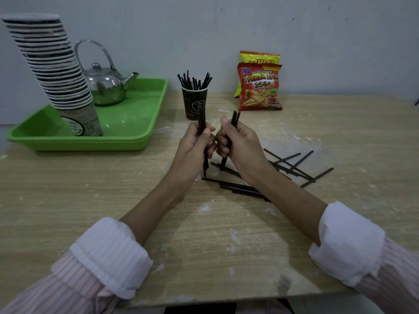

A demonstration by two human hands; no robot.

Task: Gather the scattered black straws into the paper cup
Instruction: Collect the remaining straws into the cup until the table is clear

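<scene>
Rolled striped sleeves (108, 257) frame the bottom of the view, both forearms reaching forward over the wooden desk (68, 211). Left hand (192, 150) is closed around a small upright bundle of black straws (202, 123), thumb on top, the bundle's lower ends poking out below the fist above the desk. Right hand (240, 146), just beside it with knuckles nearly touching, is clamped on a second upright bunch (234, 118) whose tips stick up past the thumb. Loose straws (292, 166) lie scattered flat on the desk under and to the right of the right wrist, several crossing one another. Behind the hands stands the dark paper cup (194, 103), upright, with many straws fanning out of its mouth. Left of it a green tray (90, 141) carries a tall leaning stack of cups (49, 69) and a steel kettle (106, 85). Right of the cup, two snack bags (259, 89) stand propped against the wall, the red one in front of the yellow.
</scene>
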